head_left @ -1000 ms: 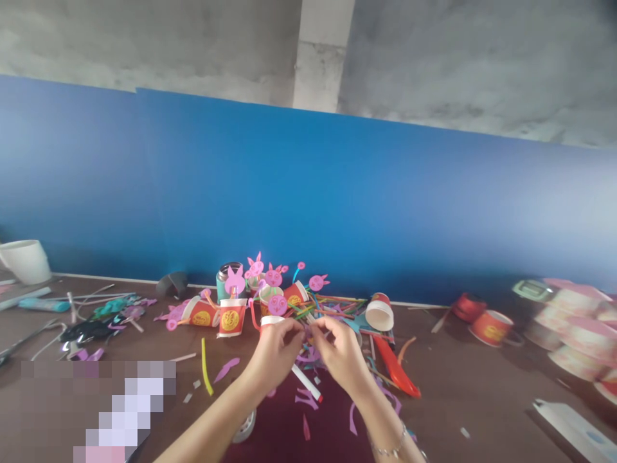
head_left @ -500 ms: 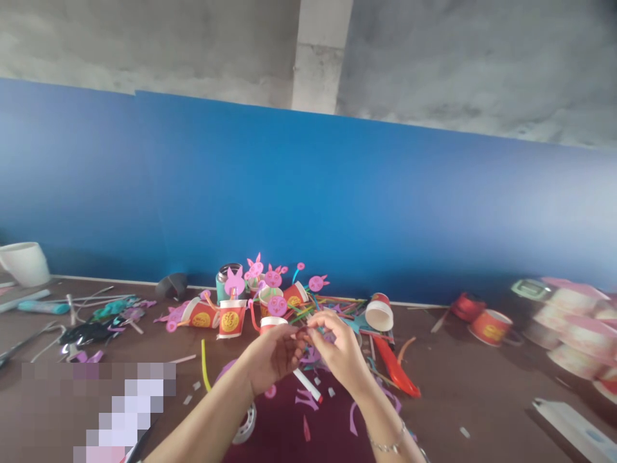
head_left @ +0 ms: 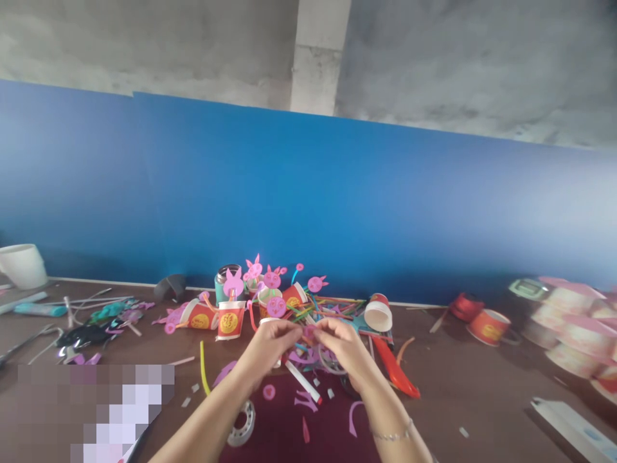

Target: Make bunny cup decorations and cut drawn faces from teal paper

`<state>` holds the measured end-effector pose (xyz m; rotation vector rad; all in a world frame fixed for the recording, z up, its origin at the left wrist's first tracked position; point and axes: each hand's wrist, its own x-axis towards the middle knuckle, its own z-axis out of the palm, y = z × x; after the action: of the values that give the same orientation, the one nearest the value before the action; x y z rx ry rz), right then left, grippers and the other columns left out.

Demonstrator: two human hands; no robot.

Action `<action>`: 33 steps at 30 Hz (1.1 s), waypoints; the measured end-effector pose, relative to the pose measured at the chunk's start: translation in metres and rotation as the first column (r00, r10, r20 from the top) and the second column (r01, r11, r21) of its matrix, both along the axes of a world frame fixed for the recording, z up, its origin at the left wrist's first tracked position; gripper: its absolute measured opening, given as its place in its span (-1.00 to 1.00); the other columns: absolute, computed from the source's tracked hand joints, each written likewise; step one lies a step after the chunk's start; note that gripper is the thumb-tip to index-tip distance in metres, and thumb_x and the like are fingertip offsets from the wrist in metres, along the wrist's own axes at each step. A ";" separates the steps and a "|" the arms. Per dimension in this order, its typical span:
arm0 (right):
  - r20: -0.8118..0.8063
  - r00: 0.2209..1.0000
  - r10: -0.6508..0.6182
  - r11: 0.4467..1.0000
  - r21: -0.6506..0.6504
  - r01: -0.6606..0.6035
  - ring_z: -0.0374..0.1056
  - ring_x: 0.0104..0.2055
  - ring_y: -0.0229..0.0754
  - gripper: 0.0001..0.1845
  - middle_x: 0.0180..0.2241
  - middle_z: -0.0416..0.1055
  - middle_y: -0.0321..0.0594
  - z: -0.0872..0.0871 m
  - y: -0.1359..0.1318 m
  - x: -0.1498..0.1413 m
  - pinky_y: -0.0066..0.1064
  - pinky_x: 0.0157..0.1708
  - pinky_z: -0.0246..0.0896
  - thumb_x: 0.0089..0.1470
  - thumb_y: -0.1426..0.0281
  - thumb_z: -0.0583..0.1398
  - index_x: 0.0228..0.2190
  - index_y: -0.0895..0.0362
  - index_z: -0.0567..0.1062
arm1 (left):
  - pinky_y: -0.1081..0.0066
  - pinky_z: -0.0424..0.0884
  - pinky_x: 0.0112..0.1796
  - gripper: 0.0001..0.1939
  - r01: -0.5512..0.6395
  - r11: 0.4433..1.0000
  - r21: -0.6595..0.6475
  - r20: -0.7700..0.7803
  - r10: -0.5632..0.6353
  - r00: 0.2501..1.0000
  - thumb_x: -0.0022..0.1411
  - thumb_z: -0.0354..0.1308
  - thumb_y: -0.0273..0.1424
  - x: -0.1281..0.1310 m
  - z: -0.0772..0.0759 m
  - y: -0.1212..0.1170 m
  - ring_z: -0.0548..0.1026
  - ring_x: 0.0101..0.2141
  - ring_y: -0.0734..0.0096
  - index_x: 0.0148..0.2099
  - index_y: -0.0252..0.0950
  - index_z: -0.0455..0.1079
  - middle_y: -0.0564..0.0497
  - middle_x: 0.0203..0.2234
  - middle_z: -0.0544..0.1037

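Note:
Above the cluttered middle of the table, my left hand (head_left: 270,346) and my right hand (head_left: 343,347) face each other, fingertips pinched. Between them is a small pink paper cutout (head_left: 309,332), gripped from both sides. Just below it a white marker with a red end (head_left: 303,382) lies on the table, among purple paper scraps (head_left: 304,402). Near my left wrist sits a tape roll (head_left: 242,424), with a small pink paper disc (head_left: 268,391) beside it. Beyond my hands stand red paper cups (head_left: 230,319) holding pink animal-face cutouts (head_left: 276,305) on straws.
A red cup (head_left: 378,313) lies tipped over beyond my right hand, near a red elongated object (head_left: 396,368). Stacked pale paper cups (head_left: 581,328) fill the far right. At left are a white cup (head_left: 23,265) and black clutter (head_left: 84,335). A blue partition (head_left: 308,193) bounds the back.
My left fingers were loosely spread half a second ago and have closed into a pinch. The pink cutout has come into view between my hands. My right hand has shifted slightly right and down.

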<state>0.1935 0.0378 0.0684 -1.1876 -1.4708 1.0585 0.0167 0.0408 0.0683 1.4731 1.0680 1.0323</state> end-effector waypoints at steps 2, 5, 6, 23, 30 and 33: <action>0.119 0.978 -0.170 0.980 0.128 0.155 0.29 -0.52 -0.21 -0.76 -0.60 0.39 -0.29 -0.007 0.008 0.004 -0.44 -0.51 0.12 -0.06 0.22 0.18 -0.58 0.14 0.40 | 0.31 0.33 -0.26 -0.75 -0.192 0.943 0.271 -0.287 0.269 0.919 0.17 0.06 -0.25 -0.011 0.000 0.005 0.48 -0.33 0.25 -0.21 -0.28 0.43 -0.10 -0.32 0.56; 0.201 0.933 -0.298 0.940 0.234 0.250 0.29 -0.55 -0.20 -0.75 -0.62 0.39 -0.28 -0.016 0.017 0.009 -0.42 -0.50 0.13 -0.06 0.22 0.16 -0.60 0.12 0.38 | 0.21 0.31 -0.24 -0.67 -0.234 0.911 0.341 -0.672 0.410 0.617 0.21 -0.03 -0.25 -0.025 -0.003 0.010 0.52 -0.26 0.01 -0.15 -0.38 0.37 -0.28 -0.32 0.56; 0.215 0.927 -0.309 0.937 0.239 0.257 0.30 -0.55 -0.20 -0.76 -0.62 0.40 -0.27 -0.019 0.019 0.011 -0.42 -0.50 0.14 -0.06 0.22 0.16 -0.59 0.13 0.39 | 0.20 0.32 -0.26 -0.62 -0.240 0.924 0.297 -0.740 0.382 0.554 0.20 -0.02 -0.21 -0.027 -0.005 0.011 0.52 -0.26 -0.06 -0.12 -0.43 0.34 -0.32 -0.35 0.56; -0.143 0.985 -0.094 0.967 -0.248 0.056 0.27 -0.53 -0.28 -0.80 -0.56 0.41 -0.30 -0.015 0.015 0.021 -0.53 -0.59 0.04 -0.20 0.30 0.27 -0.51 0.18 0.47 | 0.16 0.41 -0.32 -0.21 -0.536 0.838 0.104 -0.150 0.546 0.824 0.00 0.17 -0.11 -0.023 -0.037 -0.004 0.51 -0.34 0.09 0.16 -0.36 -0.05 -0.07 -0.34 0.43; -0.244 0.955 -0.171 0.985 -0.066 0.160 0.27 -0.42 -0.24 -0.73 -0.46 0.39 -0.26 -0.005 0.009 0.006 -0.49 -0.49 0.12 -0.13 0.20 0.26 -0.44 0.16 0.45 | 0.25 0.48 -0.32 -0.22 -0.390 0.921 0.016 0.173 0.382 0.908 -0.01 0.22 -0.15 0.001 -0.048 -0.015 0.52 -0.23 0.14 0.16 -0.34 -0.01 -0.15 -0.20 0.43; -0.090 0.988 -0.129 0.991 0.028 0.132 0.23 -0.48 -0.25 -0.77 -0.55 0.31 -0.31 -0.003 0.008 0.007 -0.46 -0.48 0.11 -0.06 0.22 0.19 -0.47 0.15 0.40 | 0.26 0.47 -0.27 -0.30 -0.311 0.949 0.055 0.090 0.306 0.948 0.02 0.21 -0.22 0.002 -0.049 -0.017 0.51 -0.21 0.17 0.14 -0.32 0.03 -0.15 -0.17 0.44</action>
<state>0.2001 0.0461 0.0650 -1.1815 -1.3197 0.9811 0.0186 0.0243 0.0197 1.3302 1.2417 1.3486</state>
